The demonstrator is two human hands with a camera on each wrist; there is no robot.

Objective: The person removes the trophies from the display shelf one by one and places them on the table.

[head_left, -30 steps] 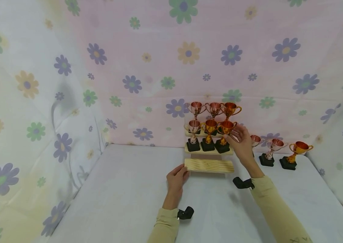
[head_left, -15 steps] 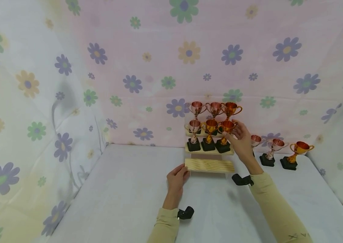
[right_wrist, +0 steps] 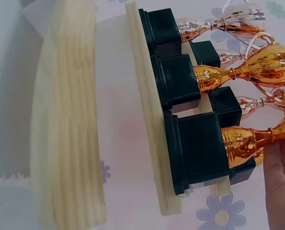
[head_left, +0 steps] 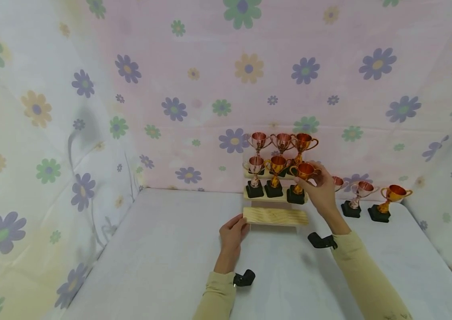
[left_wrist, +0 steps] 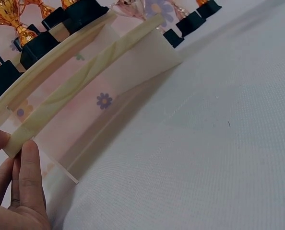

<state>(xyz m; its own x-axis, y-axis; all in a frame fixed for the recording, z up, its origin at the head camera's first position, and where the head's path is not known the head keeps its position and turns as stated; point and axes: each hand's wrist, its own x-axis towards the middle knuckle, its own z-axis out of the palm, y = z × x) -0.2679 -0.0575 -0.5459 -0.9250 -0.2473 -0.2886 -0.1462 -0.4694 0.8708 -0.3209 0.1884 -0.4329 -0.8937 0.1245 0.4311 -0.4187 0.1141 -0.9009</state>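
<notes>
Narrowly spaced, the thumb and fingers of the right hand [head_left: 321,192] curl round the cup of a gold trophy [head_left: 305,171], whose black base is at the right end of the middle shelf [right_wrist: 151,124]; whether it bears on the wood, I cannot tell. Just left stands another gold trophy [head_left: 277,166]. Below, the left hand [left_wrist: 23,191] pinches the left end of the bottom board [head_left: 275,216], thumb above, fingers beneath, only the board's thickness apart.
</notes>
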